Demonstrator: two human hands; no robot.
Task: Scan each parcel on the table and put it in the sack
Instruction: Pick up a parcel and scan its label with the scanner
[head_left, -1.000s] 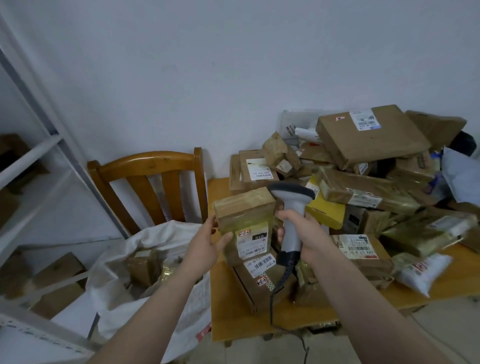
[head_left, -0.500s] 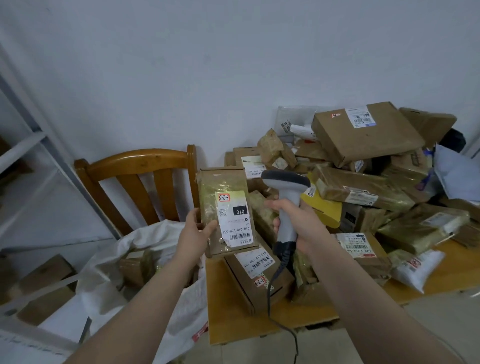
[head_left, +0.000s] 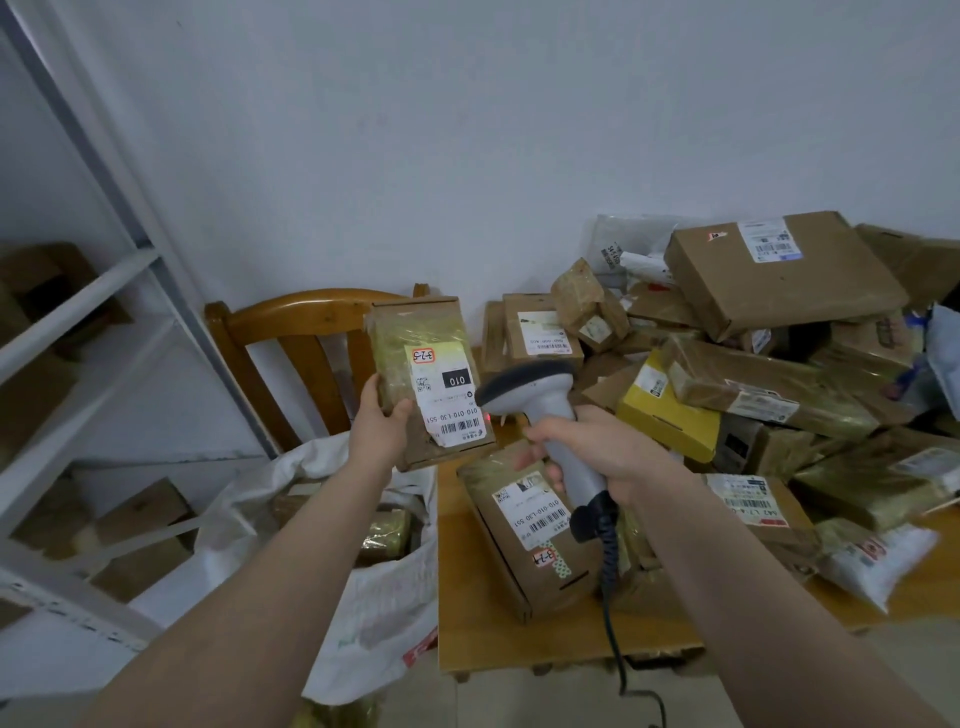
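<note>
Lifted off the pile since a second earlier, the tape-wrapped brown cardboard parcel (head_left: 415, 332) stood upright in the air at the wooden table's (head_left: 519, 639) left edge, with the open white woven sack (head_left: 374, 597) below. The left hand (head_left: 382, 426) pinched its lower left edge, thumb on the front. The right hand (head_left: 597, 447) was curled round the grey handheld scanner (head_left: 540, 395), whose head was just beside the parcel's white label (head_left: 452, 400).
</note>
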